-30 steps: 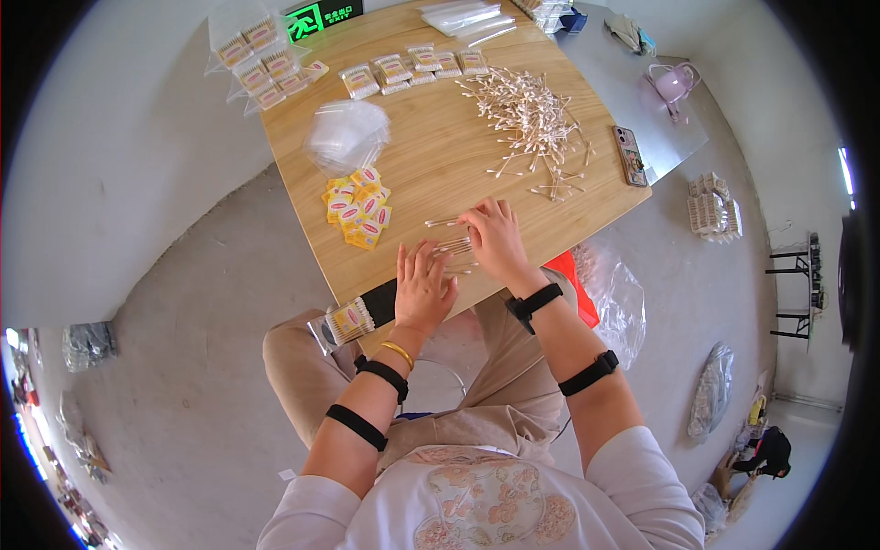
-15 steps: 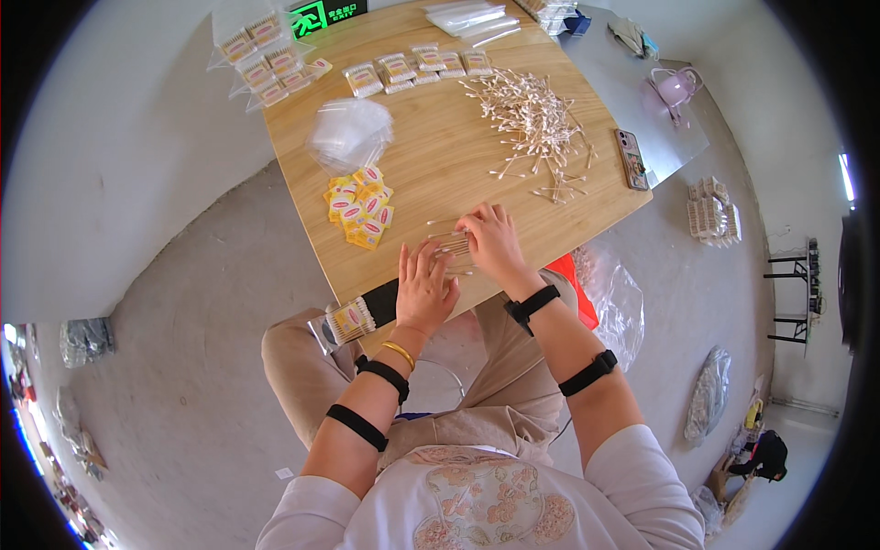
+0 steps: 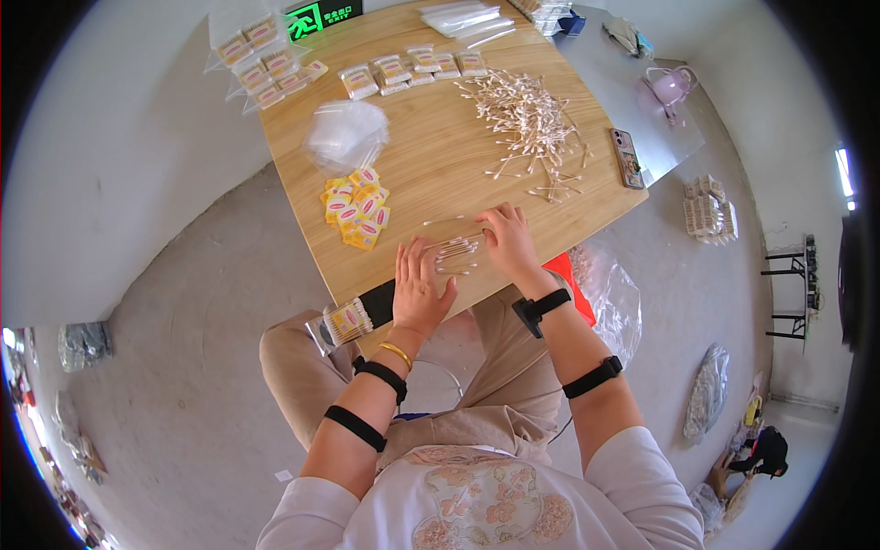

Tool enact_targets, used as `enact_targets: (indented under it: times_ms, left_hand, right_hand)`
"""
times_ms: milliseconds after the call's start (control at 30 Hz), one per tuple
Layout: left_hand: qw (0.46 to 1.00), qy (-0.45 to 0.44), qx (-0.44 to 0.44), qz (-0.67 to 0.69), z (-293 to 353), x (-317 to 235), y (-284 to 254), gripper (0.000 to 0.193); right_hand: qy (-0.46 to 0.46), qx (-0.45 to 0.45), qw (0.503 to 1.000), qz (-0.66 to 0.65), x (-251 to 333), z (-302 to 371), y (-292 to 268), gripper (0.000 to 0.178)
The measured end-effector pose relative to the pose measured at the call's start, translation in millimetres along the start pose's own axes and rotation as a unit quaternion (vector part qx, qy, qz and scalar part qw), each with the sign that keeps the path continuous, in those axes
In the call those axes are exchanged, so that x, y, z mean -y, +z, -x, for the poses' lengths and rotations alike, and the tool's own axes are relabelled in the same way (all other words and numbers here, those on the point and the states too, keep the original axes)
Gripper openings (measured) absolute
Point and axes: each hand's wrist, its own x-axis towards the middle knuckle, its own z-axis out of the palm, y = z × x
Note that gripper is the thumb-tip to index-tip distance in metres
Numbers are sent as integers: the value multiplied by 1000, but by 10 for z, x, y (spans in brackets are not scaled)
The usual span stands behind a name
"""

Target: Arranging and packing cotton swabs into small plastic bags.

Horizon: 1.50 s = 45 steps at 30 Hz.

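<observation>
My left hand [image 3: 420,286] lies flat and released on the counter [image 3: 440,165] at lower centre; my right hand [image 3: 507,236], fingers loose, touches the swabs [image 3: 454,249] between them.

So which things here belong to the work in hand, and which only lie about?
In use:
left hand
right hand
small row of cotton swabs
swab heap
yellow labels
clear bags

Lying about:
phone
pink kettle

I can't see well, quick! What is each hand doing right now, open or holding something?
Left hand: open, flat on the wooden table, beside the small bunch of cotton swabs.
Right hand: open, fingers touching that bunch, gripping nothing.
</observation>
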Motion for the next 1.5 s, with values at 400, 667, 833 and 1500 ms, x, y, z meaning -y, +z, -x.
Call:
enact_targets:
  times_ms: [400,667,833,1500]
  left_hand:
    - [1000,-23,20,-7,-79,0,73,72]
    - [999,-7,31,41,-244,-32,143,74]
    - [999,20,37,0,-511,9,24,69]
    - [998,2,48,-33,-167,76,-202,50]
  right_hand:
    - [84,6,985,-150,-3,168,213,23]
    - [112,-3,966,-232,49,122,112,23]
    - [113,-74,987,-90,-455,-73,-128,27]
    - [-87,147,984,52,77,-736,227,5]
